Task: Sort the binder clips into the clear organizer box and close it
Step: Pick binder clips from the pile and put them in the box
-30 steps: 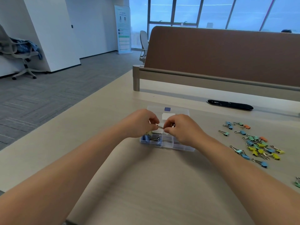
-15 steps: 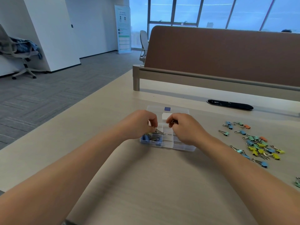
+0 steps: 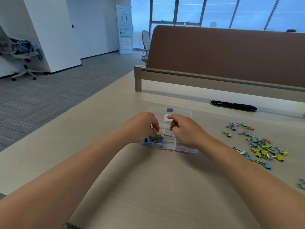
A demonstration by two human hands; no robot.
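The clear organizer box (image 3: 183, 148) lies open on the desk, its lid (image 3: 181, 114) flat behind it with a blue latch (image 3: 169, 110). Blue binder clips (image 3: 149, 140) fill its front left compartment. My left hand (image 3: 142, 128) hovers over that side and pinches a pale yellow binder clip (image 3: 161, 134), whose wire handles point right. My right hand (image 3: 186, 130) is above the box's right half, fingers curled around a small orange-tinted clip (image 3: 173, 124) that is mostly hidden. A loose pile of blue, green, yellow and orange clips (image 3: 262, 147) lies to the right.
A black oval cable cover (image 3: 233, 105) sits in the desk behind the box. A brown divider panel (image 3: 222, 53) closes the far side. The desk's left edge drops to carpeted floor. A few green clips (image 3: 302, 185) lie at the right frame edge.
My hands, joined on one clip a second ago, have drawn apart. The left hand has lowered the yellow clip toward the left compartments; the right hand has pulled back slightly.
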